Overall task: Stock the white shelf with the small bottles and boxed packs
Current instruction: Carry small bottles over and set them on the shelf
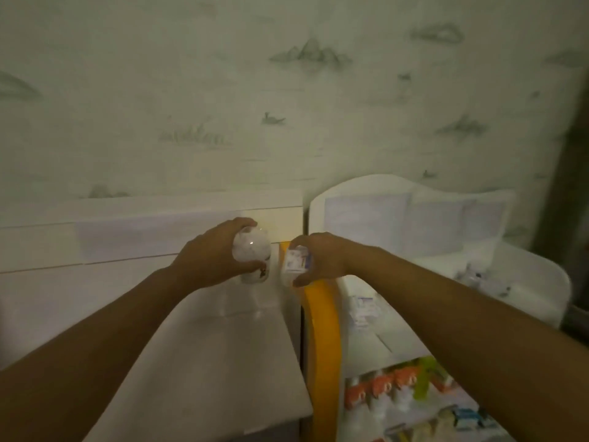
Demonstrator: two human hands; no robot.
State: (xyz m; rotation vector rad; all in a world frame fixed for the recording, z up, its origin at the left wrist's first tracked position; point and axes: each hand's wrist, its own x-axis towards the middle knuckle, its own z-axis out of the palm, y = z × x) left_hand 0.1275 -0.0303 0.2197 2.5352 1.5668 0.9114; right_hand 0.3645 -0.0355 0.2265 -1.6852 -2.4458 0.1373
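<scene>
My left hand (212,253) grips a small white bottle (251,255) held upright in the air above a white cabinet top. Beside it, my right hand (318,256) pinches a small white boxed pack (294,261) with blue and purple print. Both items hang just left of the white shelf (541,275), whose curved side panel rises at the right. Small boxes (363,309) lie on its upper level, and bottles with orange caps (379,390) stand on the lower level. The picture is dim and blurred.
A yellow curved panel (322,339) runs down between the cabinet top (207,362) and the shelf. More clear bottles (478,279) sit at the shelf's far right. A patterned wall (287,106) stands behind. A white headboard-like panel (95,237) fills the left.
</scene>
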